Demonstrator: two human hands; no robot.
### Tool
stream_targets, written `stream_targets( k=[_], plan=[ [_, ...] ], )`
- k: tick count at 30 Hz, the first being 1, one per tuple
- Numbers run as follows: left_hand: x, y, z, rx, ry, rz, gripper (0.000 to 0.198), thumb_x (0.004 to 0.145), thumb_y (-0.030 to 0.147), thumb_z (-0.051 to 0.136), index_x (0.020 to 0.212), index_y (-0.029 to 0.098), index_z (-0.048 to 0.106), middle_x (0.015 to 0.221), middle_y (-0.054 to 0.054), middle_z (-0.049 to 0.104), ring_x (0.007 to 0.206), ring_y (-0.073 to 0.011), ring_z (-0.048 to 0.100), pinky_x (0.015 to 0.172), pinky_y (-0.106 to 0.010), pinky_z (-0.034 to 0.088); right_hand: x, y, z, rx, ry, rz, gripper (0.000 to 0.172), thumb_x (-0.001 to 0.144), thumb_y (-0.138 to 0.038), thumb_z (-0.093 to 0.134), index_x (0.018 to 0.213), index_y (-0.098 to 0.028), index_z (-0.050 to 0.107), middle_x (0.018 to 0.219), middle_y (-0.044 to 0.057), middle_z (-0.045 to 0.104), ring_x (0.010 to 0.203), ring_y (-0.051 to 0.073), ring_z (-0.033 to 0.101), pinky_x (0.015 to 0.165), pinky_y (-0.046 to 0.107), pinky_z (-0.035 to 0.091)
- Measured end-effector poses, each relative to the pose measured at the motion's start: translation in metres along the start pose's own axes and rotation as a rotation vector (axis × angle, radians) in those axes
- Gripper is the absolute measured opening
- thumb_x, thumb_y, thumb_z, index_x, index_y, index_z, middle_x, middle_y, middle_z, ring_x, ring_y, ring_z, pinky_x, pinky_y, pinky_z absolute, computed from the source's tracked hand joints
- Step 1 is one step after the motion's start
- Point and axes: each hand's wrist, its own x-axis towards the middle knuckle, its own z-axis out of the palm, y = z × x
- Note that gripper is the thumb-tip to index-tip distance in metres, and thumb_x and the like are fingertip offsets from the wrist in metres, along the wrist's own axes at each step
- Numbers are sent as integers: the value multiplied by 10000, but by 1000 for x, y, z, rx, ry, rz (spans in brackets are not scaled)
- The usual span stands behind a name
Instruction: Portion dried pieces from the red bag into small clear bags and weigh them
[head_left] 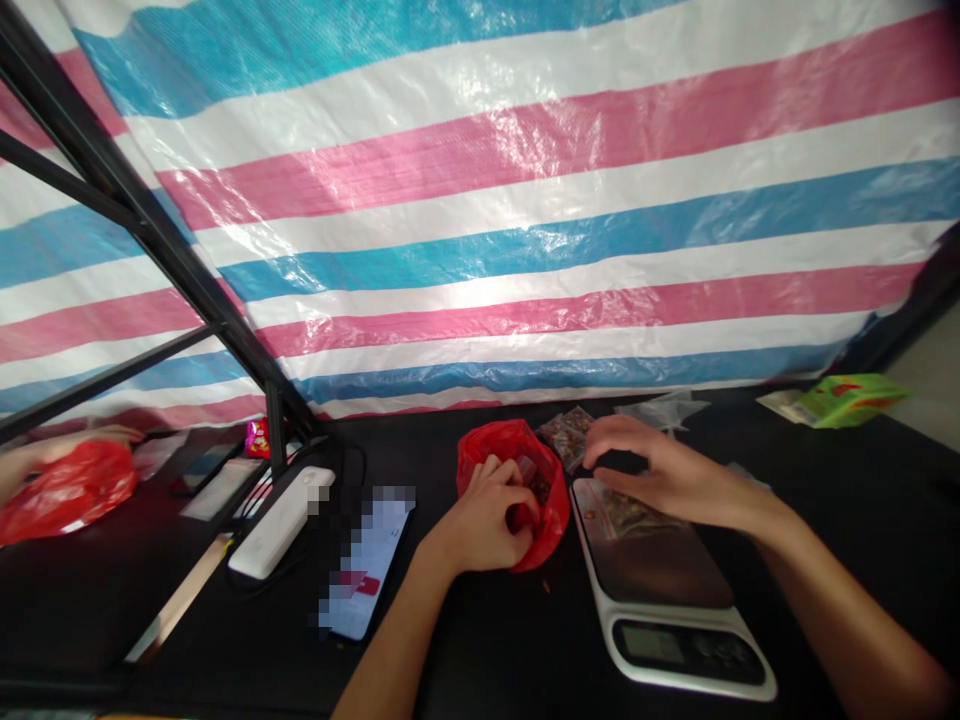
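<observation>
While the left hand (484,525) curls inside a red bag (553,510), the right hand (660,475) hovers open, holding nothing.

Bag (551,520): thin, glossy red plastic. Scale (675,672): smooth white plastic, glossy platform. Tarp (480,200): woven plastic, glossy, creased. Table (150,620): matt black.
</observation>
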Motion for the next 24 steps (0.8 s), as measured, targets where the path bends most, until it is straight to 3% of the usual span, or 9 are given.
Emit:
stream_targets(
  k=[3,6,13,17,21,24],
  plan=[
    [-1,2,0,-2,-8,7,176,770,143,698,883,262,762,1014,-31,578,988,-230,479,938,-423,402,1,-12,15,-125,-57,-45,101,919,-379,709,913,-304,776,1296,54,683,1438,357,452,1214,578,344],
    [0,3,1,-31,-29,24,162,765,153,720,879,263,758,1015,-24,576,990,-227,481,954,-424,405,-1,-20,26,-189,-96,-22,59,885,-331,726,850,-313,770,1374,26,646,1535,380,309,1239,637,289],
    [1,4,4,-90,-51,50,132,782,146,722,852,255,748,1002,-27,600,1015,-234,489,975,-412,422,-2,-21,33,-202,-106,-28,106,827,-220,709,860,-307,760,1373,21,659,1529,379,335,1246,650,283],
    [1,-1,-4,-80,100,4,147,799,94,656,846,227,695,1000,-37,605,1044,-236,498,974,-399,428,-1,-21,34,-235,-128,-33,154,814,-178,684,862,-306,755,1360,17,661,1528,370,336,1251,637,276],
    [0,-10,-14,67,285,-69,189,788,80,625,881,226,700,1060,-59,593,1056,-257,496,949,-428,411,-1,-21,35,-267,-125,-51,169,803,-160,680,875,-299,744,1355,27,661,1527,362,333,1251,626,280],
    [0,-11,-16,108,360,-46,236,796,87,611,956,232,707,1083,-75,598,1062,-269,508,934,-434,412,-2,-20,36,-287,-110,-49,161,802,-155,682,863,-294,736,1356,32,657,1528,357,331,1248,621,287]
  ],
)
